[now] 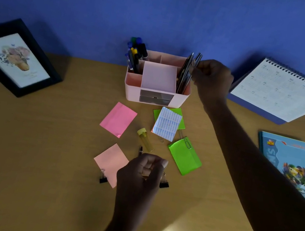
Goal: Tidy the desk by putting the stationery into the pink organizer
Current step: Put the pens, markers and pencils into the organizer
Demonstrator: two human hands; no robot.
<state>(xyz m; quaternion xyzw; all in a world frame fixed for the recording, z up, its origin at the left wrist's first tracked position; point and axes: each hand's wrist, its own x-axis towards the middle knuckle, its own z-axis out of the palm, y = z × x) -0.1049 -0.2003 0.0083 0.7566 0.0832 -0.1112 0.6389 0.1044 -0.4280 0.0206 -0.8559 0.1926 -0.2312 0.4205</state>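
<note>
The pink organizer point(131, 89) stands at the back of the desk. Its left compartment holds several pens point(135, 55), and dark pencils point(183, 78) stand in its right compartment. My right hand point(212, 79) is beside that compartment and pinches the pencil tops. My left hand point(141, 176) is curled near the desk's middle, with the tip of a black pen point(140, 151) sticking out above it. Loose on the desk are a pink note point(118, 119), a pale pink note point(110, 160), a green note point(184, 158), a white sheet point(166, 126) and a yellow tube point(144, 138).
Black binder clips lie at the pale note's corner point(103, 179) and right of my left hand point(164, 184). Paper clips point(187, 143) rest by the green note. A picture frame point(15, 58) stands left, a desk calendar point(286, 92) right, and a blue book point(290, 162) below it.
</note>
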